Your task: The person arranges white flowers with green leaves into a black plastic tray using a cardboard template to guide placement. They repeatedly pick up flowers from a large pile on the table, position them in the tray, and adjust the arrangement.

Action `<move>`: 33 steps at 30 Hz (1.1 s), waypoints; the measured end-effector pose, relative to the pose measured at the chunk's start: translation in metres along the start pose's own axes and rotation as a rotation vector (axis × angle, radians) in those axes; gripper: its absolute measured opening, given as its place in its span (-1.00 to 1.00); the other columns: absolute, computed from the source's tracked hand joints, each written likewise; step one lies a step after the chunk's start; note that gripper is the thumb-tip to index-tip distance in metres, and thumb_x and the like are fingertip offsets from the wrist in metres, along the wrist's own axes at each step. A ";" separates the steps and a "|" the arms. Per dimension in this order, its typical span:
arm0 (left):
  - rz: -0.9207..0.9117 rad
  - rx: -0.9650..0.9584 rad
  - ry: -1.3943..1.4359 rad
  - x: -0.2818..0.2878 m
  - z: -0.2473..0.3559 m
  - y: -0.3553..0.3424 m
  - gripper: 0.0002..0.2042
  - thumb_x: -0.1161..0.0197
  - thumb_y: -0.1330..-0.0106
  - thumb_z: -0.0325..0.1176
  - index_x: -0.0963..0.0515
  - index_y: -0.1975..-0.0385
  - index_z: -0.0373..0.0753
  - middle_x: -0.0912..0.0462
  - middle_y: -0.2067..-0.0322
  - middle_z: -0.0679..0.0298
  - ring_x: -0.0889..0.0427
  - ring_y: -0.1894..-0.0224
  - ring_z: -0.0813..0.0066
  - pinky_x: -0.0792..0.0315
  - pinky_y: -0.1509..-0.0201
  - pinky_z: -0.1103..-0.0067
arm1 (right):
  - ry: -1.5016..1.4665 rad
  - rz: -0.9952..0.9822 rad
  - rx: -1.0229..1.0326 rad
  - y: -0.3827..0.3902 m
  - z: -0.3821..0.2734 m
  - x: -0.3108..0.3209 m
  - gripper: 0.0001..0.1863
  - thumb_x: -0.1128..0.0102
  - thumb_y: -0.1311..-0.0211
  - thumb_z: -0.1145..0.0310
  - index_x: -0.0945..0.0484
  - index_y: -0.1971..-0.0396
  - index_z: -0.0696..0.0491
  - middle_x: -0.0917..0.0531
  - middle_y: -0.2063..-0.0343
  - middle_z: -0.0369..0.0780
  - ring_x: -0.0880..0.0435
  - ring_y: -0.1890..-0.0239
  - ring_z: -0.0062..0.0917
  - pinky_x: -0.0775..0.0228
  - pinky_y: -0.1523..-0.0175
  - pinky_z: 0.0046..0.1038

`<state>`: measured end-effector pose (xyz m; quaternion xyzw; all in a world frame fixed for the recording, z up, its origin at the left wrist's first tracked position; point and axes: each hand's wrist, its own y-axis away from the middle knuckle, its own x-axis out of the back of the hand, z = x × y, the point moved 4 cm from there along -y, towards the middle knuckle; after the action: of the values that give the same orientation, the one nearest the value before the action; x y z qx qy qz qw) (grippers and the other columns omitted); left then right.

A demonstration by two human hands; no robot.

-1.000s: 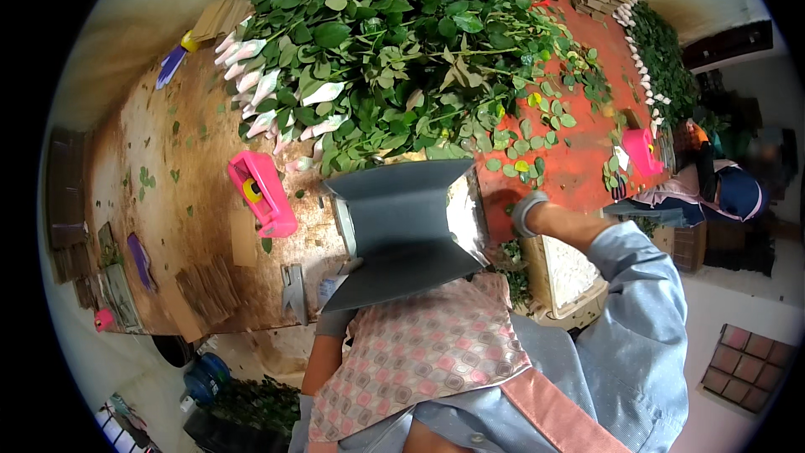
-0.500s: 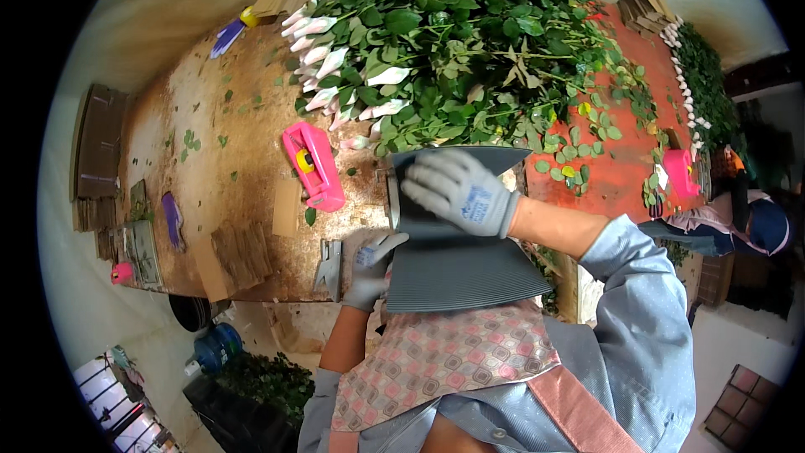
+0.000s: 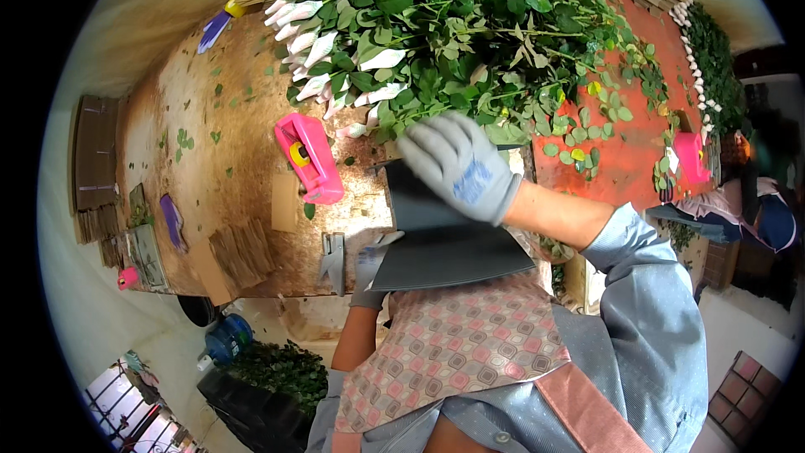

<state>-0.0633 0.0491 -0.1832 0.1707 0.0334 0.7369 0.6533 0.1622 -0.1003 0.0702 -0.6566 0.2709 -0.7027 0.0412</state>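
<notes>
A dark grey, finely ribbed sheet (image 3: pixel 457 258) lies in front of me at the table's near edge, bent across its middle. My left hand (image 3: pixel 367 264), in a grey glove, is closed at the sheet's left edge, thumb on top and the other fingers mostly hidden. Over the far part of the sheet is my gloved right hand (image 3: pixel 463 169), its fingers stretched out and holding nothing. Just beyond it lies a large heap of leafy rose stems (image 3: pixel 470 42), with pale pink-white wrapped heads (image 3: pixel 314 50) pointing left.
Left of the sheet are a pink tape dispenser (image 3: pixel 310 159), a cardboard piece (image 3: pixel 284 201), a grey metal hand tool (image 3: pixel 333 263) and stacked cardboard (image 3: pixel 235 258). Purple gloves (image 3: pixel 173 222) lie farther left. Loose leaves (image 3: pixel 579 138) cover the red surface. Another person (image 3: pixel 755 214) stands at far right.
My right hand has shifted slightly toward the far edge of the sheet, and that far flap now sits lower and flatter. My left hand stays at the left edge.
</notes>
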 end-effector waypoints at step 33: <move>-0.654 -0.173 -0.359 0.004 0.231 -0.087 -0.67 -0.14 -0.46 -0.30 -0.59 -0.14 -0.22 -0.71 0.08 0.18 -0.63 0.08 0.48 -0.48 -0.11 0.52 | -0.380 -0.483 0.212 0.138 -0.021 -0.188 -0.10 -0.10 -0.32 -0.16 -0.07 -0.50 0.03 -0.19 -0.47 -0.07 -0.08 -0.53 -0.17 0.11 -0.54 -0.12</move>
<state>0.0871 0.0257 0.0106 0.2215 -0.0911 0.4481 0.8613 0.1263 -0.1326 -0.1592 -0.8133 0.0202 -0.5814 -0.0090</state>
